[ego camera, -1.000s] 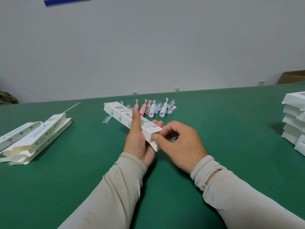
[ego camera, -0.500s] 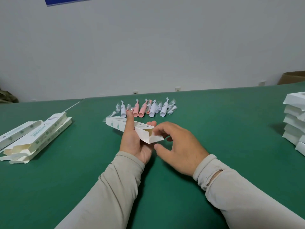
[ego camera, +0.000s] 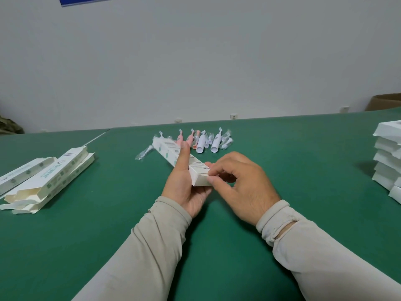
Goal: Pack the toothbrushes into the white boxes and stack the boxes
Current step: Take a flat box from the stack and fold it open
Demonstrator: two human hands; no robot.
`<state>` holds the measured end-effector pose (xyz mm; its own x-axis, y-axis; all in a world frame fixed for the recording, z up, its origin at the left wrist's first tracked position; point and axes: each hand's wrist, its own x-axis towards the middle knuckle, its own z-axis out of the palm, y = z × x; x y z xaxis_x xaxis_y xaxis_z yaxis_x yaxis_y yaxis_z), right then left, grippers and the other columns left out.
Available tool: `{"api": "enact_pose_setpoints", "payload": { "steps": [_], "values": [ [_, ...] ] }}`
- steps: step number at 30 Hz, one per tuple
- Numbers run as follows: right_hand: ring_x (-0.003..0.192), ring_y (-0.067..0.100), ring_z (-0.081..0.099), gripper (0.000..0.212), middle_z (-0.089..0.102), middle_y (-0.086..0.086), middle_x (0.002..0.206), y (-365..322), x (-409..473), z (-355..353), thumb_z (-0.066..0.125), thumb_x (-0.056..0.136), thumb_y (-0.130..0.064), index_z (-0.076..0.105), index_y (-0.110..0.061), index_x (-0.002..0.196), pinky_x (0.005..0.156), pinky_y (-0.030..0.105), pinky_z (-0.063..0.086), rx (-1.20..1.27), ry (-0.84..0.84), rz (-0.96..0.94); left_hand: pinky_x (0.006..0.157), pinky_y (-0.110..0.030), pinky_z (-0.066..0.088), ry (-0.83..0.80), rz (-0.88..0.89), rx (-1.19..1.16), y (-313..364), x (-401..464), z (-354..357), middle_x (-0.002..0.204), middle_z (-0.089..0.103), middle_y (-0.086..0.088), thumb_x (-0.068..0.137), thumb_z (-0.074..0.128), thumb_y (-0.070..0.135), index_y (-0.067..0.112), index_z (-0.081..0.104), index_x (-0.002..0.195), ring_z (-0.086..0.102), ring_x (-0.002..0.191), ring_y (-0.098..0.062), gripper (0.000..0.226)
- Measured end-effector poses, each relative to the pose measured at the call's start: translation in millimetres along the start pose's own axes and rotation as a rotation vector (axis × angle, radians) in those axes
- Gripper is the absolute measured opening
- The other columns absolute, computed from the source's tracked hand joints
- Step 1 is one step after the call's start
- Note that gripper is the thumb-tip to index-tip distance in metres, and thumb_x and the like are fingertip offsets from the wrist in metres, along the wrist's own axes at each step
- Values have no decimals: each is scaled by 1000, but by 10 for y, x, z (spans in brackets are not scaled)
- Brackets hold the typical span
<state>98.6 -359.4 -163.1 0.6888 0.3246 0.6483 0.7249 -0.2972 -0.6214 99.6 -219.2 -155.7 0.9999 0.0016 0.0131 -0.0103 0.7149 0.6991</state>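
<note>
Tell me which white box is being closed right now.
The white box gripped by both hands, left and right, at table centre; the others lie untouched at left or stacked at right.

Green table [ego camera: 282,148]; white boxes [ego camera: 388,161] at its right edge; pink [ego camera: 189,139] and white toothbrushes [ego camera: 216,142]; beige sleeves [ego camera: 152,246].

A box [ego camera: 173,153] is held over the tabletop [ego camera: 303,170] by the left hand [ego camera: 184,187]; its near end is pinched by the right hand [ego camera: 240,183].
</note>
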Motion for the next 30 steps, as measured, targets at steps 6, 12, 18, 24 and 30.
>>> {"api": "enact_pose_setpoints", "payload": {
  "steps": [6,12,18,24,30],
  "values": [
    [61,5,52,21,58,-16,83,74,24,-37,75,70,-44,62,-33,82,66,29,50,-64,-17,176,72,-48,59,14,-34,148,29,-49,15,115,50,-1,80,57,70,38,53,130,70,75,-21,60],
    [56,10,54,18,66,-7,83,235,84,-115,67,86,-10,66,-28,86,60,24,49,215,14,408,77,-44,59,148,259,845,66,-117,-41,119,58,-6,72,60,74,52,53,123,70,89,-17,56],
    [53,2,61,13,67,-3,92,249,183,-362,50,98,-24,60,-29,90,61,30,48,376,524,575,93,-37,43,191,503,1660,250,-41,-483,109,53,9,73,84,42,36,55,117,52,107,-20,53],
    [73,9,65,17,66,-8,92,294,151,-319,66,92,-19,59,-35,93,72,31,54,261,408,412,94,-39,43,129,546,1794,369,75,-647,114,55,11,74,82,44,36,54,123,49,109,-18,56],
    [77,5,59,26,60,-15,92,351,122,-336,62,91,-9,60,-33,83,72,27,49,22,307,351,94,-35,41,56,561,1747,346,55,-705,114,57,13,74,83,44,44,51,117,49,108,-14,54]
  ]
}}
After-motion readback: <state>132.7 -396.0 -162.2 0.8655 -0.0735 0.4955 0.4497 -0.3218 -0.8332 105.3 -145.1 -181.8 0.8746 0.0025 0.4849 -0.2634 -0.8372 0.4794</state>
